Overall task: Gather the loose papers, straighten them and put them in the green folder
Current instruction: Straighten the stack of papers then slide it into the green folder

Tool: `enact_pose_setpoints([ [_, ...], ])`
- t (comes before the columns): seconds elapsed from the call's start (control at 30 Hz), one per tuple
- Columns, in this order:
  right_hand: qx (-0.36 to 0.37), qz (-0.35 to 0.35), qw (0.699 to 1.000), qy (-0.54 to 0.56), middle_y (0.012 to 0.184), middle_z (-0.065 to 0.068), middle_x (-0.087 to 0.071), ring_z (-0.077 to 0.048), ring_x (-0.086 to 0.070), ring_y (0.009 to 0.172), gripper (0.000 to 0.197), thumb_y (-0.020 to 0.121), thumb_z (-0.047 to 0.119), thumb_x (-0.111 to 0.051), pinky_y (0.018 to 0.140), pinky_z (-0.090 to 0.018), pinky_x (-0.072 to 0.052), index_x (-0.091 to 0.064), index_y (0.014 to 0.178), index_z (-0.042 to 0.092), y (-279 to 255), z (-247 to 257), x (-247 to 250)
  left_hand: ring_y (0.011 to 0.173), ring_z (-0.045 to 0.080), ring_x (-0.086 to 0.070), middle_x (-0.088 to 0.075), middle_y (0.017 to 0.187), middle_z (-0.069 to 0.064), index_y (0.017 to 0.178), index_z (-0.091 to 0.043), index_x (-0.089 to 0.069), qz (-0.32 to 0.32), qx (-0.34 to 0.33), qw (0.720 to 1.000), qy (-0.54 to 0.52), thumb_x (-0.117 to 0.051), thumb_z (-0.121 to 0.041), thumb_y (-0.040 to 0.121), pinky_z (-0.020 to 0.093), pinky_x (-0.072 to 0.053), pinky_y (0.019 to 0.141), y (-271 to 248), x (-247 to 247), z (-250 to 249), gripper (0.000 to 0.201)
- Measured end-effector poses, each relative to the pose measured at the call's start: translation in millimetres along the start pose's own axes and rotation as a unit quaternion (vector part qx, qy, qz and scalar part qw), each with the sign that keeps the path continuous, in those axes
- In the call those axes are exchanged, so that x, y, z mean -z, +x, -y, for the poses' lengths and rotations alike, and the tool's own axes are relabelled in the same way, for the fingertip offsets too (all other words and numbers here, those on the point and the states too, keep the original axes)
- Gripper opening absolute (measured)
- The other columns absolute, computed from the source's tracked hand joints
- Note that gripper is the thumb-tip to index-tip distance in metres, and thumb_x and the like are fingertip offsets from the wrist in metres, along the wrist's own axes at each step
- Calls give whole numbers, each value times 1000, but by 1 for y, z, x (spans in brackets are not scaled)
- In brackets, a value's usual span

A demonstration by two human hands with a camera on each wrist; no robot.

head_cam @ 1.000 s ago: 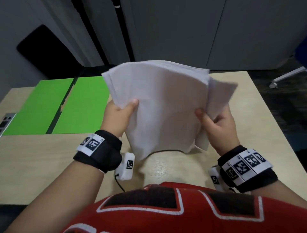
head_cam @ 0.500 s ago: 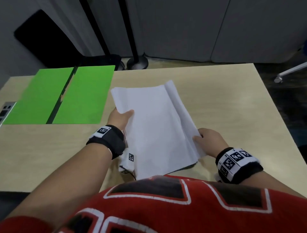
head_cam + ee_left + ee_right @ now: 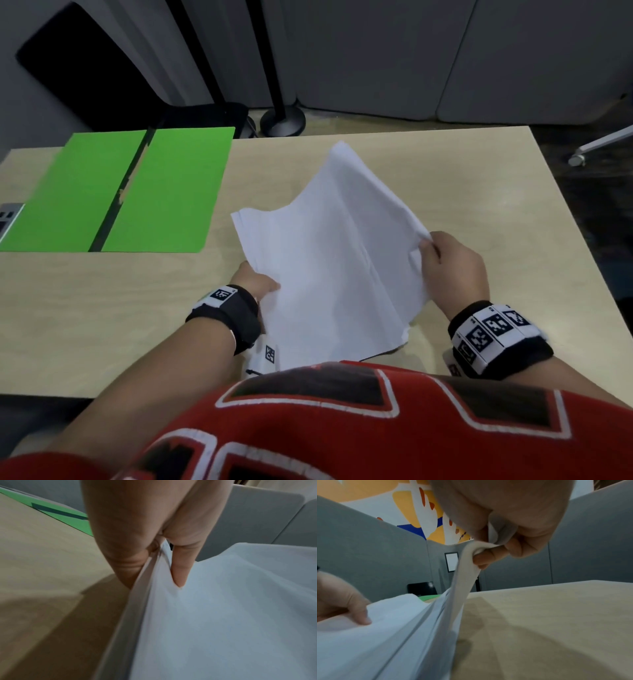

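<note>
A stack of white papers (image 3: 329, 260) is held tilted over the near middle of the table, sagging between both hands. My left hand (image 3: 255, 284) pinches its left edge, thumb on top of the papers (image 3: 223, 615). My right hand (image 3: 445, 260) grips the right edge higher up, fingers curled round the bent sheets (image 3: 467, 566). The green folder (image 3: 130, 192) lies open and flat at the far left of the table, apart from the papers; a sliver of the folder (image 3: 68, 516) shows in the left wrist view.
The light wooden table (image 3: 445, 178) is bare to the right of the papers. A grey device (image 3: 8, 216) sits at the left edge beside the folder. Grey partitions and a round stand base (image 3: 282, 121) are behind the table; a chair leg (image 3: 596, 147) is at the right.
The stack came down from in front of me toward the table. Then my right hand rose along the right edge and lifted it, so the papers now tilt up at the right.
</note>
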State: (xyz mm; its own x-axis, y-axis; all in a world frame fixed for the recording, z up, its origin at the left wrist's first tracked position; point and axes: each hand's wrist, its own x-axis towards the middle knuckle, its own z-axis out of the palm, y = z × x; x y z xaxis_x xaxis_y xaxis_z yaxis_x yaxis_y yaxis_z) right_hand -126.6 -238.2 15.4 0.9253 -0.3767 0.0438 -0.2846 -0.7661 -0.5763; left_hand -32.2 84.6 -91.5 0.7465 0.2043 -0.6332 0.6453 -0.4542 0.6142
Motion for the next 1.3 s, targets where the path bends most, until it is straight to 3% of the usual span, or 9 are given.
enact_pose_setpoints([
  [0.17, -7, -126, 978, 168, 67, 10, -55, -7, -53, 63, 16, 97, 24, -44, 58, -24, -39, -60, 97, 19, 4, 9, 19, 104, 30, -61, -63, 113, 9, 120, -5, -50, -62, 10, 997, 41, -77, -7, 63, 39, -51, 92, -22, 10, -21, 63],
  [0.3, 96, -124, 945, 287, 86, 29, -62, 12, -55, 83, 29, 96, 9, -47, 73, -6, -39, -57, 94, 36, -3, 31, 25, 101, 32, -63, -65, 110, 11, 120, -5, -51, -52, -5, 998, 28, -73, -8, 57, 41, -53, 90, -25, 6, -26, 67],
  [0.47, 150, -25, 916, 370, 85, 23, -62, 4, -55, 81, 26, 96, 7, -48, 72, -13, -40, -59, 93, 31, -12, 50, 20, 97, 34, -63, -64, 109, 11, 122, -9, -46, -8, -4, 1000, 7, -68, -9, 55, 47, -53, 90, -20, 0, -25, 71],
  [0.57, 63, 120, 914, 382, 86, 16, -63, -7, -58, 79, 13, 94, 26, -49, 70, -22, -45, -61, 94, 28, -10, 43, 11, 96, 33, -66, -67, 112, 9, 123, -15, -48, 20, -1, 999, -26, -65, -20, 41, 49, -54, 89, 7, -4, -10, 84],
  [0.73, -97, 291, 944, 124, 98, -4, -62, -23, -56, 87, 13, 94, 19, -42, 64, -30, -43, -55, 96, 16, -2, 13, -11, 101, 41, -65, -64, 116, 16, 120, -17, -49, 53, 49, 988, -138, -59, -20, 66, 64, -49, 86, -28, -3, -24, 55],
  [0.93, -124, 351, 928, -3, 104, -6, -54, -23, -50, 93, 12, 94, 12, -39, 76, -29, -35, -50, 98, 10, 2, -2, -17, 99, 37, -67, -65, 114, 12, 126, -16, -47, 55, 63, 978, -193, -66, -34, 67, 60, -51, 88, -40, -4, -31, 65],
  [1.03, -107, 402, 903, 109, 96, 0, -64, -15, -55, 79, 16, 94, 15, -46, 68, -26, -39, -61, 99, 14, 1, 1, -12, 98, 36, -67, -66, 113, 7, 126, -19, -46, 57, 60, 978, -193, -70, -47, 61, 60, -52, 86, -33, -3, -25, 75],
  [1.17, -140, 450, 848, 243, 92, -18, -69, -21, -56, 76, 19, 92, 12, -51, 69, -32, -40, -69, 99, 9, -7, -1, -12, 101, 35, -67, -64, 120, 2, 131, -28, -42, 53, 65, 977, -196, -73, -64, 48, 58, -51, 87, -14, -2, -11, 96],
  [1.3, -119, 447, 882, 85, 87, -11, -58, -22, -51, 72, 17, 93, 17, -46, 63, -30, -39, -59, 89, 7, -8, -5, -26, 98, 32, -70, -69, 116, 6, 126, -19, -51, 89, 30, 978, -188, -86, -52, 50, 54, -55, 86, -40, -3, -22, 89],
])
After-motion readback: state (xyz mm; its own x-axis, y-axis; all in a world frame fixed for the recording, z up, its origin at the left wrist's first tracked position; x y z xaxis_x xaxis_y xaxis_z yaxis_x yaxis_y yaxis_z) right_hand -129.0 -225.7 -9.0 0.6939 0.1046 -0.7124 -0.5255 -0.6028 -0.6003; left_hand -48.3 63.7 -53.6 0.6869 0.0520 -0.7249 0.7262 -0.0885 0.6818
